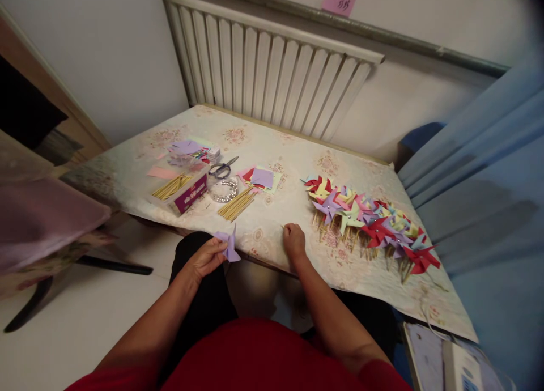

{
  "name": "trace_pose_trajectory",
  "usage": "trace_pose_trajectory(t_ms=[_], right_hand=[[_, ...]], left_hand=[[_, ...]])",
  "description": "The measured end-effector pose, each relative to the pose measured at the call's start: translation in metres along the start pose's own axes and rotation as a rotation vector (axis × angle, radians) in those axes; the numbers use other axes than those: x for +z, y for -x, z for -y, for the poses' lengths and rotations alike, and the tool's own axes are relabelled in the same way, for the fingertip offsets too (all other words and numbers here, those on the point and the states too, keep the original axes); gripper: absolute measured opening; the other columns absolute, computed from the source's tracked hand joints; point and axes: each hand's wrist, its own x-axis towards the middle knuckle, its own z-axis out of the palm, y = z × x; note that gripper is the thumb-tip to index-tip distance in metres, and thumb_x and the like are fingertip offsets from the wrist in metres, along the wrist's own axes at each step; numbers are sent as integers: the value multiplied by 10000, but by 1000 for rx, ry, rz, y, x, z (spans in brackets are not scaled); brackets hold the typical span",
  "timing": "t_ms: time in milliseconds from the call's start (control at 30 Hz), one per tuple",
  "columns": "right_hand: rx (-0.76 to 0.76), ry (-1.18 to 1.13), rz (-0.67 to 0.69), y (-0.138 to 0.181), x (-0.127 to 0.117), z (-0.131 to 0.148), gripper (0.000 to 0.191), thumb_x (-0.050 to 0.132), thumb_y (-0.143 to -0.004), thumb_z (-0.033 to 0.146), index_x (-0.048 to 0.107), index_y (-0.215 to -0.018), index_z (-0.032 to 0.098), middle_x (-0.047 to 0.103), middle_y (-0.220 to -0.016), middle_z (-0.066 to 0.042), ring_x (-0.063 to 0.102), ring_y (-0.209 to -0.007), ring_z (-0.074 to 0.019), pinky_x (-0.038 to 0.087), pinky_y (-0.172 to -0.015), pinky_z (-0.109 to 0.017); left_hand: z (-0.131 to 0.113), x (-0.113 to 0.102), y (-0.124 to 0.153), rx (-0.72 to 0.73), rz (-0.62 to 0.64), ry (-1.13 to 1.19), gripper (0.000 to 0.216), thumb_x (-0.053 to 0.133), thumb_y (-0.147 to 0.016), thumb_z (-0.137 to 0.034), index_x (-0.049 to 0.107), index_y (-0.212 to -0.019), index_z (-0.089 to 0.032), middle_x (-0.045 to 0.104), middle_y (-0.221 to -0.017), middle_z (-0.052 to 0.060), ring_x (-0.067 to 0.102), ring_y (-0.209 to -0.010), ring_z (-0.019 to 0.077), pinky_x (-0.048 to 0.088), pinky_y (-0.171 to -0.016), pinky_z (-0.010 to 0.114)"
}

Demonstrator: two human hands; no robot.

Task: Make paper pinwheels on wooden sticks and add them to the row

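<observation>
My left hand (209, 256) pinches a purple paper pinwheel (230, 247) just off the table's front edge, above my lap. On the table, my right hand (294, 241) is closed in a fist; a small pale tip pokes out at its left side, and the rest of what it holds is hidden. Between my hands and the wall lie a bundle of thin wooden sticks (236, 204) and a stack of coloured paper squares (262, 178). A clear round dish (223, 190) of shiny small pieces stands beside them. To the right are rows of finished pinwheels (351, 216) on sticks.
A box of sticks (193, 194) with a purple label stands at the left, near scissors (223, 168) and a clear container (187, 153) with paper. A radiator (272, 62) borders the far side. Blue curtains (480, 181) hang at the right; a draped chair (51, 226) is at the left.
</observation>
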Motion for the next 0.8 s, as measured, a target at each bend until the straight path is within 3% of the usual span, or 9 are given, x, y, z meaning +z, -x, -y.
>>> trace_pose_trajectory(t_ms=[233,467,800], right_hand=[[123,-96,74,-10,-8,-2,250,493,-799,313,517,-567,224,543,-567,4,467,-581,-159,322,-579,-273],[133,-251,115,-9,-19,-5,245,475,-800,351,598,-652,200,599,-630,-9,524,-648,-167,375,-622,-267],[165,-282,150,-8,-20,-7,202,485,-726,283,663,-730,187,639,-683,-24,544,-658,-180,400,-637,-277]], left_hand=[[0,2,1,10,-4,-19,276,834,-643,-177,723,-891,-129,742,-782,69,694,-684,173,553,-697,254],[0,2,0,4,-16,-6,281,843,-636,-173,728,-888,-127,741,-780,70,692,-678,164,558,-693,246],[1,-2,-1,12,8,-12,245,807,-681,-154,719,-905,-111,740,-794,83,696,-696,175,551,-705,263]])
